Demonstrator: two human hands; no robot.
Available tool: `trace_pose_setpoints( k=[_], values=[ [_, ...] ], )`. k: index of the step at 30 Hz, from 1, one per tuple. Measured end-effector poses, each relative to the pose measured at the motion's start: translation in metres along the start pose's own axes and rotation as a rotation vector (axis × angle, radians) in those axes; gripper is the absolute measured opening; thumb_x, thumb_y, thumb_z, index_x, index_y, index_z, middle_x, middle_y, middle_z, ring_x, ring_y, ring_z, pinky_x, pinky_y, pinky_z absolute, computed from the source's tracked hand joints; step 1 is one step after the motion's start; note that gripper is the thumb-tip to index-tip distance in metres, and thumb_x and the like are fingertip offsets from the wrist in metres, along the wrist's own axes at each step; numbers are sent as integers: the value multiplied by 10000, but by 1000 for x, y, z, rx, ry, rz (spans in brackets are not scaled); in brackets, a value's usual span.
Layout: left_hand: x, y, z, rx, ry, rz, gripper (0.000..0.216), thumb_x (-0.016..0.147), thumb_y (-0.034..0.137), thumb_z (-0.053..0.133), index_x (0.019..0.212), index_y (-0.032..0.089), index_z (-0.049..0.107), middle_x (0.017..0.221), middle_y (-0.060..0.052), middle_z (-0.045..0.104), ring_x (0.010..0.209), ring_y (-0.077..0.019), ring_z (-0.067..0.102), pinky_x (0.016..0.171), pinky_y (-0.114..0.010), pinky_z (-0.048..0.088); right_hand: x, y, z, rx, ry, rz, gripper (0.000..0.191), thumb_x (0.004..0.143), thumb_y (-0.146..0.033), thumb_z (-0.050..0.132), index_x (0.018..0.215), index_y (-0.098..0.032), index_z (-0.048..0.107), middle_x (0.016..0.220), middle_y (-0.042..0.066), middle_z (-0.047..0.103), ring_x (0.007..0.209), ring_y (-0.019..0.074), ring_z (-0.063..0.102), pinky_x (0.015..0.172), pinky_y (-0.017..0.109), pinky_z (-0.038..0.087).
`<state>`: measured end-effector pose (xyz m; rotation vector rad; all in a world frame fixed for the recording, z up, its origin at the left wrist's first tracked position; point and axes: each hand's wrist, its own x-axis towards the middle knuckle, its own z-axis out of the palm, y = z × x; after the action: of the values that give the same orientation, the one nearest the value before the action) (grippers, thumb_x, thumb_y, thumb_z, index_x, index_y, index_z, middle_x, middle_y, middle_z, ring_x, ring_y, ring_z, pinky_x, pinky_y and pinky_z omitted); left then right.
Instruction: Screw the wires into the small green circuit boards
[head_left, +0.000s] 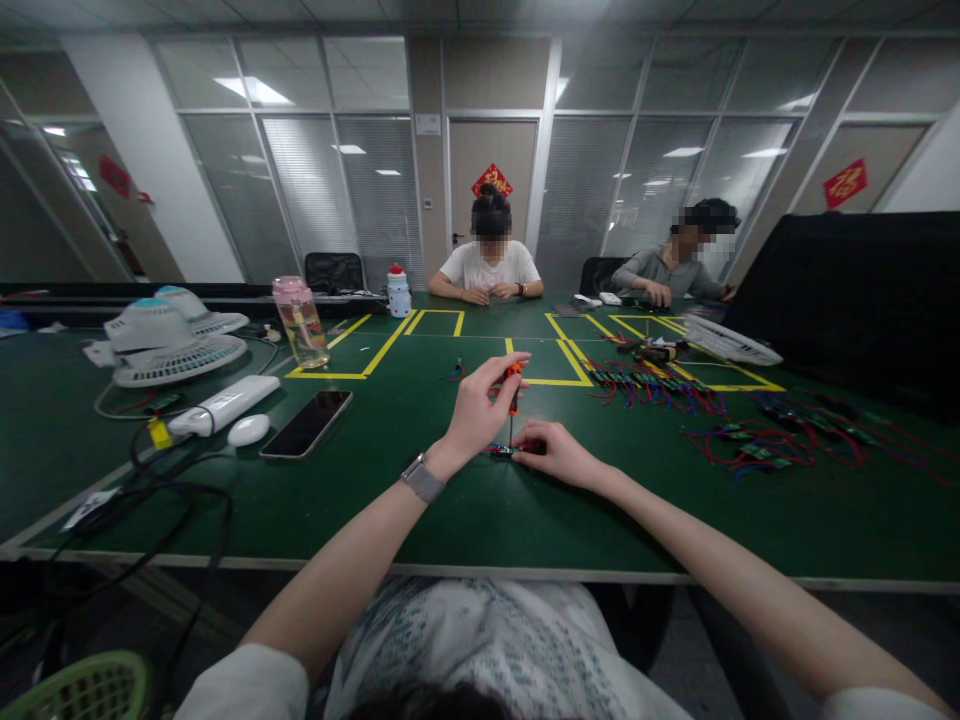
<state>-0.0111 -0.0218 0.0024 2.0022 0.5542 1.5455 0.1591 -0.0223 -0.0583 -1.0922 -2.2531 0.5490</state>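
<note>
My left hand [480, 405] is closed around the orange and black handle of a screwdriver [513, 392]. The screwdriver stands upright, its thin shaft pointing down at a small green circuit board [504, 452] on the table. From the right, the fingers of my right hand [559, 455] pinch the board's end and press it against the tabletop. Red and blue wires come off the board; part of it is hidden behind my fingers. Whether the tip sits in a screw is too small to tell.
Wired circuit boards [652, 385] lie in a row at right, with a loose pile [757, 445] nearer. A phone [309, 425], a white mouse [248, 430], a power strip [225, 405], fans [176, 345] and a bottle [301, 325] stand left. Two people sit across the green table [420, 510].
</note>
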Motion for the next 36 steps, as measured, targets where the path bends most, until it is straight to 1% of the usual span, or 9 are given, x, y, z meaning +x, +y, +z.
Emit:
trace_pose_setpoints(
  k=[9,13,16,18,21,23,26,30,36],
  values=[
    [1,4,2,292,142,95,172,812,307,672,954,212,662,859,-10,566,734,-109,573,597,-183,512,0,0,0,13,7,-2,120,776,-237,650,844,-153,700,834,46,637,704,134,573,683,272,464],
    [1,6,1,228,71,87,227,935,292,480,1079,207,633,1029,-64,608,891,-141,606,733,-230,529,0,1,0,12,5,-8,128,779,-243,648,847,-149,702,836,48,634,703,134,572,677,269,461],
    [2,3,1,96,23,57,284,951,272,442,1190,204,581,1138,-89,613,943,-154,634,809,-272,535,0,3,1,10,7,-17,130,780,-241,648,857,-150,702,816,41,628,694,130,565,667,264,456],
    [2,1,2,71,34,36,282,930,291,490,1182,210,587,1087,-76,621,882,-145,641,729,-246,544,0,5,2,12,12,-17,130,780,-244,651,859,-154,702,807,36,624,689,128,561,661,262,455],
    [3,1,3,200,125,65,194,854,320,617,1011,212,658,920,-34,583,798,-129,590,629,-207,512,0,5,3,20,17,-16,127,780,-246,653,854,-155,702,813,38,623,688,127,559,658,263,456],
    [2,3,2,312,175,111,150,829,319,654,920,201,667,847,-19,538,762,-127,549,660,-226,501,0,4,2,22,14,-15,123,779,-241,652,851,-155,702,809,38,622,685,128,559,657,263,456],
    [2,5,0,397,163,158,171,909,291,534,988,198,655,912,-45,545,852,-152,557,806,-287,491,0,2,1,18,7,-9,121,778,-236,648,849,-156,704,809,39,624,687,130,561,661,265,457],
    [2,3,0,234,61,113,290,969,257,388,1181,207,580,1143,-88,582,1024,-176,602,889,-310,497,0,1,0,21,3,-2,133,778,-237,644,856,-148,706,826,50,632,701,138,568,673,272,461],
    [6,1,4,-16,0,-10,278,926,293,498,1164,203,609,1094,-75,640,863,-146,664,731,-251,564,0,0,0,23,6,-1,128,774,-236,649,852,-149,702,828,47,635,705,138,565,675,271,459]
  ],
)
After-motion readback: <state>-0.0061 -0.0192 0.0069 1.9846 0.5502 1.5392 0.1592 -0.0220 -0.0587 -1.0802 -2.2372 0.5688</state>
